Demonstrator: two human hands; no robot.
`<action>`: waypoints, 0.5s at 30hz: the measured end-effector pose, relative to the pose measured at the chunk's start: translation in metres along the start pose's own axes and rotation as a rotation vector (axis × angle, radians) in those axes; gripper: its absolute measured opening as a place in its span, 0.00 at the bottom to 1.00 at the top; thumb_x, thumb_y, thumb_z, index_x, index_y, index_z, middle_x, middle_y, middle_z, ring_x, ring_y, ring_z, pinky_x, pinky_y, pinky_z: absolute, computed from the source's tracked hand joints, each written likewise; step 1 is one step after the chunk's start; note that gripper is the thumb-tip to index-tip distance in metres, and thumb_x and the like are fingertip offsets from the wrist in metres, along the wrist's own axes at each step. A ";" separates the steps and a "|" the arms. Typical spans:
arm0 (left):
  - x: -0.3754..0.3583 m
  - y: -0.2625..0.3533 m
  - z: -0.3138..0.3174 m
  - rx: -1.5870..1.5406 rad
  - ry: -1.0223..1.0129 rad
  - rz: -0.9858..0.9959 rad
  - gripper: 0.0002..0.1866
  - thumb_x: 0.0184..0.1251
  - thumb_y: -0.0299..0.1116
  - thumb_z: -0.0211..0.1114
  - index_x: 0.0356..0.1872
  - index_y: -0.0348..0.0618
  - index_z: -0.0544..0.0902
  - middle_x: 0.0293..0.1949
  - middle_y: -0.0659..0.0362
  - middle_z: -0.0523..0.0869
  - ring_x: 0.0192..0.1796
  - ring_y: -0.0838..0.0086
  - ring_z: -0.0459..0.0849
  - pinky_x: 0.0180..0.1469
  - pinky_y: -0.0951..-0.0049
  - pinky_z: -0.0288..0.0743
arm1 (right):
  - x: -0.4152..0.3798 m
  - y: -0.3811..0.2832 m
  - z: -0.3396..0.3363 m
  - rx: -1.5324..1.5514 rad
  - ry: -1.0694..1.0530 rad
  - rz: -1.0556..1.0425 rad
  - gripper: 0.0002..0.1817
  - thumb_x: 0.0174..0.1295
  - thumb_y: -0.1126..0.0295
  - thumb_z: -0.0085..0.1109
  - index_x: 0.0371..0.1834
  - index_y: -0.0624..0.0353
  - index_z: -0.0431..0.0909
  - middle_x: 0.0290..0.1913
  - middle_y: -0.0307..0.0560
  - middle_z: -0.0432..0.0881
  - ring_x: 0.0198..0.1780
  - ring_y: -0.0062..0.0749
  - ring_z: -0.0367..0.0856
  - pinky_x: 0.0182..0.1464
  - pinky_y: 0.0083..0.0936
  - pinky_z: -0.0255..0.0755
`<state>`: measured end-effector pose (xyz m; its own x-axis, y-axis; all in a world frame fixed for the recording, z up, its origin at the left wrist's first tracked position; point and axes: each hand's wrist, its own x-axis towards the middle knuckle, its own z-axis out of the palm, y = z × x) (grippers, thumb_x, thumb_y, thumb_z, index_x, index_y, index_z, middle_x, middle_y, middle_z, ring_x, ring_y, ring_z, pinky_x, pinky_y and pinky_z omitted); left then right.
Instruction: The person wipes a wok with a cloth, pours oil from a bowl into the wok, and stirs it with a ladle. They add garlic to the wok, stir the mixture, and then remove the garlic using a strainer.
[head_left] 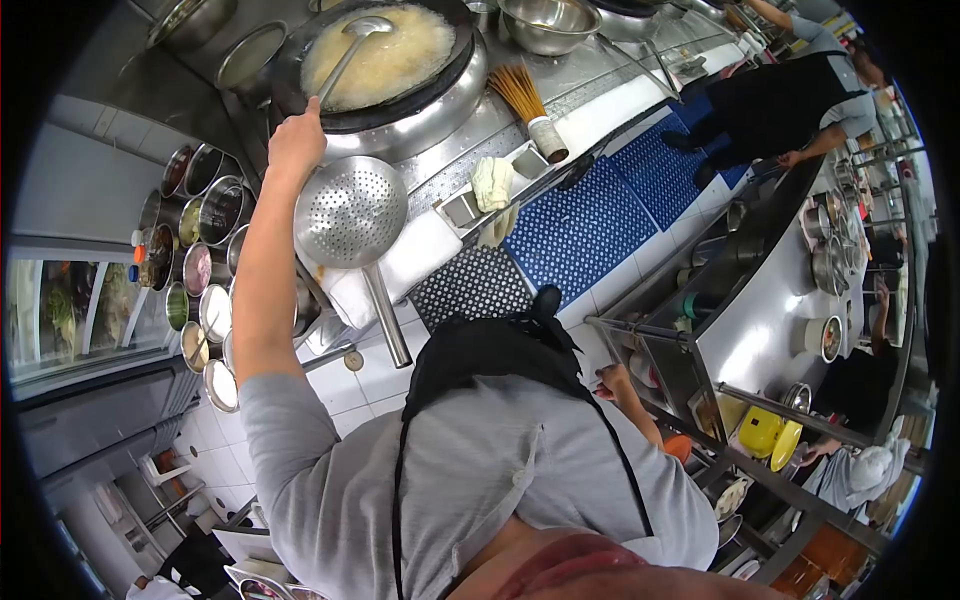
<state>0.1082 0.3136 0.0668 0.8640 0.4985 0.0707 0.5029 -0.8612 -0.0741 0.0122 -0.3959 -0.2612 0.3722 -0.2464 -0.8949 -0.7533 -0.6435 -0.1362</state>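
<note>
My left hand [297, 140] is closed on the handle end of a metal ladle [368, 27], whose bowl rests in a wok [465, 45] of bubbling, pale yellow liquid. Below the wok's rim, a round perforated strainer [352, 212] lies with its long handle pointing toward my body. Down at my right side, beside the black apron, my right hand [615, 382] has its fingers curled; whether anything is in them is too small to make out.
Several ingredient bowls [198, 267] stand at the left. A bamboo brush [530, 110] and a folded cloth [492, 184] lie by the stove edge. Blue mats [575, 235] cover the floor. A co-worker in a black apron [775, 110] stands at the upper right, near a steel counter [745, 330].
</note>
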 end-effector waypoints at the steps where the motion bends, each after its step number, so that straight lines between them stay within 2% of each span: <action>1: -0.002 0.000 0.000 -0.001 -0.011 -0.006 0.26 0.67 0.28 0.47 0.68 0.42 0.69 0.43 0.36 0.85 0.48 0.43 0.85 0.53 0.48 0.78 | 0.004 0.005 0.001 0.031 -0.017 0.017 0.12 0.66 0.63 0.60 0.38 0.62 0.80 0.22 0.50 0.80 0.19 0.40 0.82 0.20 0.37 0.79; 5: -0.008 0.004 -0.003 -0.039 -0.041 -0.035 0.24 0.69 0.29 0.46 0.66 0.35 0.68 0.44 0.35 0.85 0.50 0.42 0.84 0.54 0.48 0.77 | 0.017 -0.015 0.003 0.036 0.003 -0.094 0.11 0.65 0.64 0.61 0.37 0.62 0.80 0.22 0.51 0.80 0.18 0.38 0.82 0.19 0.37 0.78; 7: -0.015 0.005 -0.005 -0.062 -0.065 -0.056 0.23 0.69 0.29 0.45 0.63 0.33 0.69 0.45 0.35 0.85 0.51 0.42 0.84 0.55 0.48 0.77 | 0.001 -0.057 -0.003 -0.042 0.016 -0.175 0.11 0.64 0.65 0.60 0.37 0.63 0.81 0.22 0.51 0.80 0.18 0.37 0.82 0.19 0.35 0.78; 9: -0.021 0.005 -0.013 -0.068 -0.096 -0.068 0.21 0.70 0.29 0.44 0.60 0.33 0.71 0.45 0.35 0.84 0.51 0.41 0.83 0.55 0.48 0.76 | 0.015 -0.087 -0.008 -0.066 0.014 -0.342 0.11 0.63 0.66 0.61 0.40 0.64 0.81 0.23 0.50 0.81 0.19 0.38 0.83 0.19 0.34 0.77; 11: -0.029 0.003 -0.020 -0.065 -0.122 -0.078 0.23 0.69 0.28 0.43 0.63 0.34 0.69 0.44 0.33 0.84 0.49 0.40 0.84 0.53 0.48 0.77 | 0.055 -0.115 -0.009 -0.069 -0.059 -0.464 0.15 0.64 0.66 0.60 0.51 0.60 0.80 0.22 0.51 0.80 0.15 0.34 0.77 0.15 0.32 0.72; 15: -0.058 0.020 -0.067 -0.160 -0.234 -0.182 0.22 0.68 0.28 0.44 0.62 0.34 0.70 0.41 0.34 0.85 0.46 0.40 0.85 0.51 0.48 0.78 | 0.024 -0.180 -0.014 -0.103 -0.084 -0.490 0.18 0.65 0.64 0.61 0.54 0.60 0.78 0.24 0.47 0.81 0.15 0.30 0.78 0.16 0.29 0.71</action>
<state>0.0662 0.2604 0.1279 0.7520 0.6388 -0.1629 0.6551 -0.7516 0.0770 0.1642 -0.2961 -0.2523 0.6200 0.1589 -0.7684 -0.4421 -0.7383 -0.5094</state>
